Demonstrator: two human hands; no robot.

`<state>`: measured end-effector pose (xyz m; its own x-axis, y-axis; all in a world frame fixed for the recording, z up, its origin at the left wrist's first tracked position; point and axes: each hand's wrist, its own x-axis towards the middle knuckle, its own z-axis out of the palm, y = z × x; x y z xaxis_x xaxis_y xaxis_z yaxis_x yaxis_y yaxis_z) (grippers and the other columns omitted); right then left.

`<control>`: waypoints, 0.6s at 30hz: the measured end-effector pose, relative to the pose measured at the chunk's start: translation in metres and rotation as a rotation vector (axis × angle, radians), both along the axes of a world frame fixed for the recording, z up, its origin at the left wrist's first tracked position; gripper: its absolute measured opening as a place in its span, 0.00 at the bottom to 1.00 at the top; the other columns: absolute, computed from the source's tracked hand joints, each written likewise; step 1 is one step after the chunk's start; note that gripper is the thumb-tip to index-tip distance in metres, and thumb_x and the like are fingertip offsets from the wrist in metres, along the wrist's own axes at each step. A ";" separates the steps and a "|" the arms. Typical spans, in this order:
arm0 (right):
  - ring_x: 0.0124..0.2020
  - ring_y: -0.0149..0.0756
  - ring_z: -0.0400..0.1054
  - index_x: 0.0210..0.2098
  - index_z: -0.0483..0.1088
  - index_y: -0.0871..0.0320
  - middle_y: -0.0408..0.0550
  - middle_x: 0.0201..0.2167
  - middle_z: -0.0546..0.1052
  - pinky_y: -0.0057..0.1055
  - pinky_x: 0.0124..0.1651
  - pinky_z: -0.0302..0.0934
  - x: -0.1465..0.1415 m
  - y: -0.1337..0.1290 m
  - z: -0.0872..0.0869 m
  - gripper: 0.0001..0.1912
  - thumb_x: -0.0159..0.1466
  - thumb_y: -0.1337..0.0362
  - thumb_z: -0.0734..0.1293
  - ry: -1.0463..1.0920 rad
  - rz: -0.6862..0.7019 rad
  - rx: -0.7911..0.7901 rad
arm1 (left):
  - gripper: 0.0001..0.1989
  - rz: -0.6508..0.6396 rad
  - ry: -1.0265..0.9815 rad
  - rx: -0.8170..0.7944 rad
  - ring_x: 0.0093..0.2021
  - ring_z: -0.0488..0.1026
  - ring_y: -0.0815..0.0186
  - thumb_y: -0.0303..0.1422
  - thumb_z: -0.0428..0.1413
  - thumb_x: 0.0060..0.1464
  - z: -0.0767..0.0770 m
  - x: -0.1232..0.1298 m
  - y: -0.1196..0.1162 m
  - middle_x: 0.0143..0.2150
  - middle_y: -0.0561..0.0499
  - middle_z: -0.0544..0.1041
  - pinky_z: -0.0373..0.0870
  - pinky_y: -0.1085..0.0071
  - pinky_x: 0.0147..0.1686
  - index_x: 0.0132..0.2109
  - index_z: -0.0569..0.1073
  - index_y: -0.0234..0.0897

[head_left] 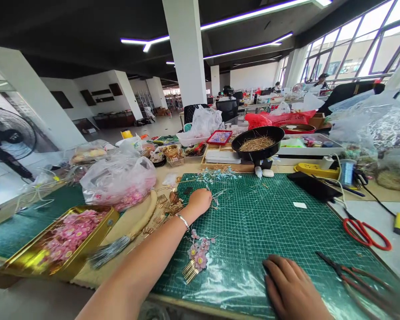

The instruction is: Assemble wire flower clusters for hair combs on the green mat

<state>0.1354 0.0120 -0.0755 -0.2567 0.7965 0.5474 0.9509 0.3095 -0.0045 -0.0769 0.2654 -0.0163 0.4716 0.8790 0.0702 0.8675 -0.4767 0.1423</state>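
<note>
My left hand (200,201) reaches across the green cutting mat (253,222) with its fingers closed. Thin wire sprigs (218,199) show at its fingertips; what the fingers hold is hidden under the hand. On the mat below my left forearm lies a hair comb (198,255) with gold teeth and pink flowers. Gold hair combs (173,202) lie in a pile left of the hand. Beyond it, pale blue sprigs (216,174) are spread along the mat's far edge. My right hand (291,284) rests flat at the near edge, fingers stretched out, holding nothing.
A gold tray (111,218) of pink flowers and a plastic bag (118,178) stand left. Pliers (350,273) and red-handled scissors (366,233) lie right. A black pan (276,135) with gold pins, a yellow power strip (315,170) and a black phone-like slab (313,186) stand farther back.
</note>
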 end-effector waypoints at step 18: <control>0.50 0.47 0.63 0.48 0.68 0.64 0.59 0.48 0.71 0.43 0.54 0.56 -0.047 0.073 0.070 0.16 0.64 0.71 0.56 0.329 0.076 -0.250 | 0.08 0.029 -0.829 -0.661 0.22 0.66 0.73 0.36 0.53 0.50 0.023 -0.001 -0.129 0.31 0.51 0.77 0.59 0.76 0.21 0.34 0.73 0.36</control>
